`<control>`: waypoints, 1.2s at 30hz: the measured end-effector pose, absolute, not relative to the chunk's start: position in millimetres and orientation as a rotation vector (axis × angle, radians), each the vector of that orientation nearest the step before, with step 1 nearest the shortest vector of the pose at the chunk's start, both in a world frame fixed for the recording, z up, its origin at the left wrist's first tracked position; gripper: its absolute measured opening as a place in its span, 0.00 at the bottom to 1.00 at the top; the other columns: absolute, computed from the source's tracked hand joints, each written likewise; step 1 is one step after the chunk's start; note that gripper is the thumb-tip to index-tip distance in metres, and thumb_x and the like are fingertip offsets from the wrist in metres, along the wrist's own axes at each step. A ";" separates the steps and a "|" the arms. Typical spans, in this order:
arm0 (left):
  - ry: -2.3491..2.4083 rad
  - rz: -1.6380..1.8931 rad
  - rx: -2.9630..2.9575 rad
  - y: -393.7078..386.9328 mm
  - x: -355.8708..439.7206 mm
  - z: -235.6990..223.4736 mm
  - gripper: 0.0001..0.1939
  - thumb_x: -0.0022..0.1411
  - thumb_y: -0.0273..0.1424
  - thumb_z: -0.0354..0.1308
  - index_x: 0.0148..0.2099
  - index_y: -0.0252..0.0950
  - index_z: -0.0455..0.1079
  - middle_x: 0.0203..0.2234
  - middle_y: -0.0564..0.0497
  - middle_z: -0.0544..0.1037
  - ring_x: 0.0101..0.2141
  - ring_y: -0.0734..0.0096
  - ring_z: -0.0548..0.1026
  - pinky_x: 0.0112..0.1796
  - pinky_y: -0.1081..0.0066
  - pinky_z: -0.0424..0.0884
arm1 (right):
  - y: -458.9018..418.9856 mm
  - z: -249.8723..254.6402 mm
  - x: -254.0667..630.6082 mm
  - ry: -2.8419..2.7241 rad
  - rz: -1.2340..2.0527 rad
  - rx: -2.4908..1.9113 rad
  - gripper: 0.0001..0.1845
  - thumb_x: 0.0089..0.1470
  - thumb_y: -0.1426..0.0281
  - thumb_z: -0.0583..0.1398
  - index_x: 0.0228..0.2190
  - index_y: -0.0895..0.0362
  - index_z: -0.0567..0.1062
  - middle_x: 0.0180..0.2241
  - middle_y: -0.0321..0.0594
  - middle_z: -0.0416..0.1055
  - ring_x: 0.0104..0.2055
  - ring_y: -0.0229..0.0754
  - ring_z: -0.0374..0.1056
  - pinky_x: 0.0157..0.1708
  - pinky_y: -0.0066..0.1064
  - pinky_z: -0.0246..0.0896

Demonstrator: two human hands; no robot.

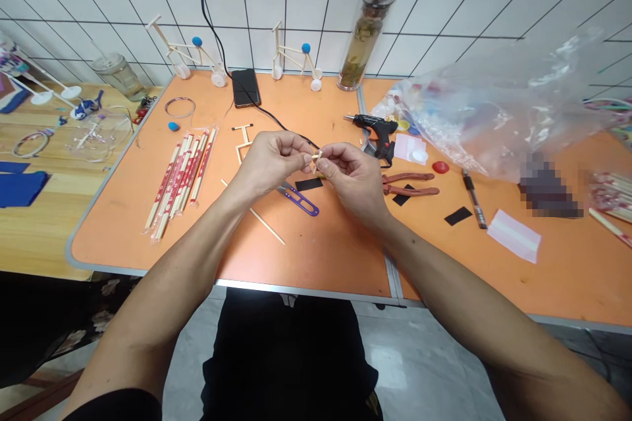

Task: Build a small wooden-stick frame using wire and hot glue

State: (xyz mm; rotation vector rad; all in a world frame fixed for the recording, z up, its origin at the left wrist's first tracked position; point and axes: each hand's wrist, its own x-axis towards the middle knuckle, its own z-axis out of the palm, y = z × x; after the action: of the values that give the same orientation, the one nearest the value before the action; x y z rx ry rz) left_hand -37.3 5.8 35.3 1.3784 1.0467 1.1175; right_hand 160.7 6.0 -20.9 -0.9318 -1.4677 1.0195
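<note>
Both my hands meet above the orange table [320, 250] and pinch a small wooden stick piece [316, 159] between their fingertips. My left hand [269, 161] is closed on its left end, my right hand [353, 177] closed on its right end. Under them lie purple snips [299, 199], a black tape strip [309, 184] and a bare wooden stick [261, 218]. A small stick frame [243, 139] lies just behind my left hand.
Wrapped chopsticks [182, 177] lie at left. A black glue gun [375, 130], red pliers [409, 185], a phone [245, 87], a tea bottle [368, 29], two stick bicycle models [190, 56] and a big plastic bag [494, 105] stand around. A wooden table [34, 223] adjoins left.
</note>
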 end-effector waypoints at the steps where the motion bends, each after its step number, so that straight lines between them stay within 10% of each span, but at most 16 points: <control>1: 1.044 1.119 1.377 5.9 -37.3 35.2 0.03 0.56 0.23 0.73 0.33 0.34 0.82 0.25 0.50 0.84 0.29 0.69 0.84 0.38 0.71 0.82 | 5.9 -20.5 160.5 -1.469 1.028 -0.932 0.29 0.57 0.40 0.78 0.40 0.51 0.84 0.39 0.39 0.85 0.39 0.44 0.80 0.42 0.38 0.78; 28: 1.006 1.030 1.392 3.8 -38.9 31.9 0.07 0.58 0.29 0.76 0.36 0.36 0.82 0.27 0.50 0.86 0.30 0.70 0.84 0.34 0.73 0.78 | 4.3 -12.1 161.2 -1.478 0.946 -0.917 0.20 0.58 0.55 0.79 0.46 0.49 0.84 0.42 0.38 0.85 0.44 0.45 0.83 0.49 0.41 0.83; 36: 1.089 1.172 1.330 10.1 -41.5 31.6 0.29 0.60 0.58 0.81 0.47 0.40 0.81 0.34 0.48 0.88 0.33 0.67 0.84 0.32 0.71 0.74 | 6.5 -10.2 163.4 -1.444 0.890 -0.931 0.16 0.59 0.58 0.77 0.46 0.48 0.84 0.41 0.36 0.84 0.43 0.44 0.81 0.48 0.41 0.82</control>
State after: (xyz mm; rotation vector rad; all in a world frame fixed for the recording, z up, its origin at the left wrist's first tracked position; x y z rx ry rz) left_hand -41.5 10.1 31.6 1.3296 1.0893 1.1717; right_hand 163.4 6.5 -10.2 -0.9311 -1.4442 0.8895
